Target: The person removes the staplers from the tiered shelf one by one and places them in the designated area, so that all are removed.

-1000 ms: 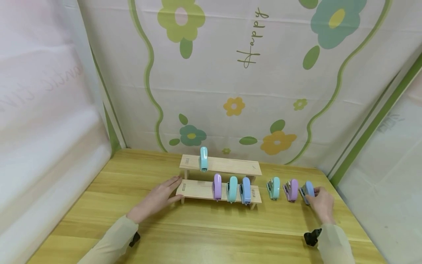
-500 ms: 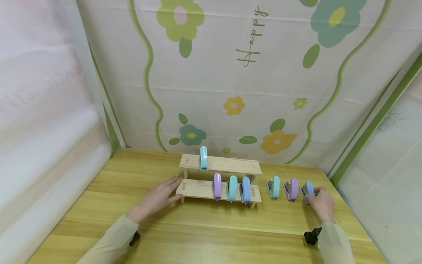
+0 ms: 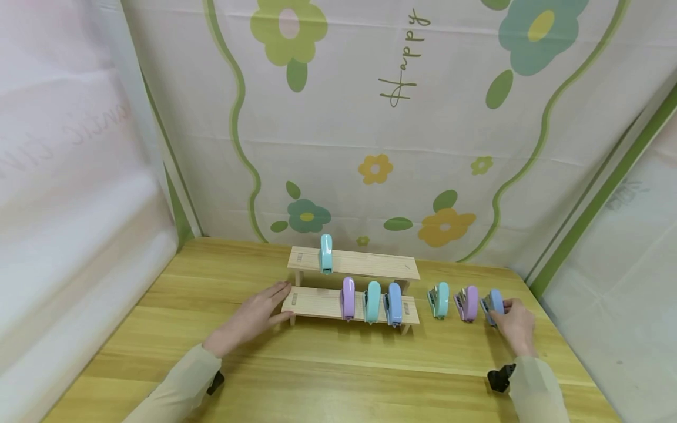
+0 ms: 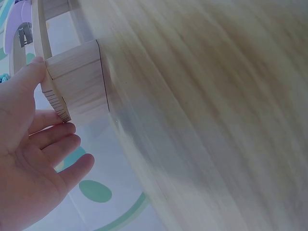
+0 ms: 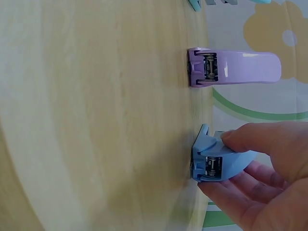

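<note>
A two-tier wooden rack (image 3: pixel 317 302) stands on the wooden table (image 3: pixel 328 364). Its lower shelf carries purple (image 3: pixel 348 298), teal (image 3: pixel 372 302) and blue (image 3: pixel 394 304) staplers; one teal stapler (image 3: pixel 326 254) sits on the upper shelf. My left hand (image 3: pixel 259 314) rests with straight fingers against the rack's left end (image 4: pixel 72 82), thumb on its edge. On the table to the right stand a teal stapler (image 3: pixel 439 300), a purple stapler (image 3: pixel 468 303) (image 5: pixel 233 67) and a blue stapler (image 3: pixel 493 302) (image 5: pixel 216 161). My right hand (image 3: pixel 515 326) pinches the blue one between thumb (image 5: pixel 255 137) and fingers.
A flowered cloth backdrop (image 3: pixel 402 129) hangs right behind the rack, and white sheets close the left and right sides. The table's right edge lies just beyond my right hand. Bare tabletop stretches in front of the rack.
</note>
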Demonstrator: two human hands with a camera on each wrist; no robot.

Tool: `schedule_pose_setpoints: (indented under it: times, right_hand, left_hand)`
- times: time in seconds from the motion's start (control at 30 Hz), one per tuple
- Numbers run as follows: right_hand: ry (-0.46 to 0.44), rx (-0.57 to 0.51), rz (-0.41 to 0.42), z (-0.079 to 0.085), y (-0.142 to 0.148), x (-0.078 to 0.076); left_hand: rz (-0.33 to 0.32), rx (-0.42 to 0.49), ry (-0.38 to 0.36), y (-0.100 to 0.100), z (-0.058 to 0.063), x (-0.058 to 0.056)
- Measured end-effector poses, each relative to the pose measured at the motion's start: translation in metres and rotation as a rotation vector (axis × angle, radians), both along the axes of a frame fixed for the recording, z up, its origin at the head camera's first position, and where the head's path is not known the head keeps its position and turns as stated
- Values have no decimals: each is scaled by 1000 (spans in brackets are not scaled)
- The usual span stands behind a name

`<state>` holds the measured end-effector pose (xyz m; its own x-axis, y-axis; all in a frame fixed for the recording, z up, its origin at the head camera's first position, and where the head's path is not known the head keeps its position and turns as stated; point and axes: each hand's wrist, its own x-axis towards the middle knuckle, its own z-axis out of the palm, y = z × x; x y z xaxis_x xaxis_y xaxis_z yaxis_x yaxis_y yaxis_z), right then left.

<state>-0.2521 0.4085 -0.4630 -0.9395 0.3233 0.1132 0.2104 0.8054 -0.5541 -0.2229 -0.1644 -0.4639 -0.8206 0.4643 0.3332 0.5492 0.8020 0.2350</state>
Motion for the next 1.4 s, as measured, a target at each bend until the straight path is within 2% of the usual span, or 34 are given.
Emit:
schedule_pose_setpoints:
  times: [0.37, 0.93, 1.23, 1.4]
  right_hand:
    - [-31, -11, 6, 0, 2, -1]
    - [-12, 15, 26, 3, 2, 3]
    - [25, 36, 30, 20, 5, 12]
    - [54, 60, 58, 37, -4, 18]
  left_hand:
    - [-1, 2, -1, 0, 0, 0]
    - [2, 7, 10, 0, 0, 1]
    - [1, 13, 22, 0, 1, 1]
    - [4, 11, 20, 0, 1, 1]
